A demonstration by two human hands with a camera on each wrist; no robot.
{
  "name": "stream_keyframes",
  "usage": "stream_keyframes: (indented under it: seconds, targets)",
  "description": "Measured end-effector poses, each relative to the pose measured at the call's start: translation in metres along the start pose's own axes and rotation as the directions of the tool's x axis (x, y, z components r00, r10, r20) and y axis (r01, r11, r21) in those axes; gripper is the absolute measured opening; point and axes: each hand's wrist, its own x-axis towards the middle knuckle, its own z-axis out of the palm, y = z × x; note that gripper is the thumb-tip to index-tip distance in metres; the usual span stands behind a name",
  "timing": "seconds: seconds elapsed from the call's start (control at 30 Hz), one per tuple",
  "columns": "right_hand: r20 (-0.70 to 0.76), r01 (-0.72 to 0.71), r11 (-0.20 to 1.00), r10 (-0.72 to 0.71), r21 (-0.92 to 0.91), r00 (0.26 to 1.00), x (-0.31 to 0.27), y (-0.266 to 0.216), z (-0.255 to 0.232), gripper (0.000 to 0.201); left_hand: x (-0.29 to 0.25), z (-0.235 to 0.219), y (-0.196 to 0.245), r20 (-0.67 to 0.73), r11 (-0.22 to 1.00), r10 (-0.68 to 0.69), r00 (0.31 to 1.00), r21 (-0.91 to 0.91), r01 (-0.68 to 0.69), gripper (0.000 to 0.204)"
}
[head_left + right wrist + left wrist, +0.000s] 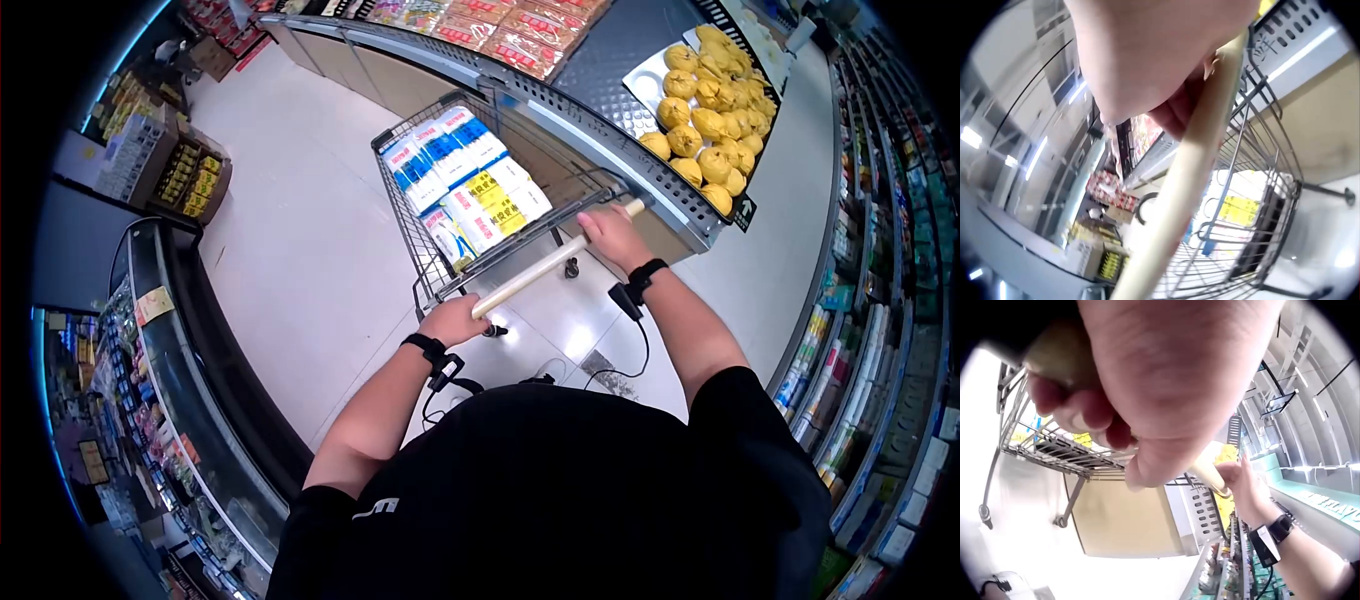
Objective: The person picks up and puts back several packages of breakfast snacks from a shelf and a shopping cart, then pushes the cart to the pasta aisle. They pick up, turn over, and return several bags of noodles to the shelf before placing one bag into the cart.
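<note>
A wire shopping cart (404, 222) stands in front of me, with a cream-coloured handle (532, 275) across its near end. My left hand (453, 321) grips the handle's left end; in the left wrist view its fingers (1094, 411) curl round the bar. Towards the right end, my right hand (616, 238) holds the same bar, its fingers (1180, 111) partly hidden behind it in the right wrist view. White packs with blue labels (440, 150) and yellow labels (492, 205) lie side by side in the basket.
Along the cart's right side runs a display counter (600, 130) bearing yellow-wrapped round fruit (715, 105) and red packs (530, 35). A dark chiller case (190, 400) stands at the left. Stocked shelves (850, 350) line the right. Pale tiled floor (290, 210) lies left of the cart.
</note>
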Motion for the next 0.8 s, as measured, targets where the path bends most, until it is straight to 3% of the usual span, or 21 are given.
stream_keyframes:
  seconds: [0.07, 0.27, 0.33, 0.5, 0.7, 0.8]
  targets:
    - [0.049, 0.093, 0.961, -0.083, -0.260, 0.995, -0.019, -0.013, -0.002, 0.046, -0.038, -0.006, -0.012, -0.046, 0.996, 0.005, 0.999, 0.091, -0.001, 0.034]
    - [0.235, 0.288, 0.916, -0.226, -0.279, 0.945, -0.084, -0.075, -0.003, 0.054, -0.139, -0.027, -0.034, -0.089, 0.956, -0.052, 0.995, 0.284, 0.075, 0.025]
    - [0.218, 0.230, 0.925, -0.168, -0.301, 0.961, -0.114, -0.104, 0.015, 0.051, -0.167, -0.026, -0.054, -0.103, 0.948, -0.025, 0.994, 0.313, 0.057, 0.024]
    - [0.090, 0.095, 0.929, -0.067, -0.358, 0.994, -0.186, -0.174, 0.052, 0.018, -0.236, -0.024, -0.090, -0.057, 0.916, 0.042, 0.997, 0.401, -0.016, 0.023]
    - [0.018, 0.034, 0.917, -0.029, -0.398, 0.999, -0.265, -0.257, 0.091, 0.013, -0.319, -0.019, -0.130, -0.023, 0.883, 0.123, 0.992, 0.460, -0.099, 0.023]
    - [0.023, 0.002, 0.923, 0.007, -0.384, 1.000, -0.296, -0.278, 0.094, 0.011, -0.351, -0.019, -0.128, 0.012, 0.868, 0.135, 0.991, 0.482, -0.124, 0.023]
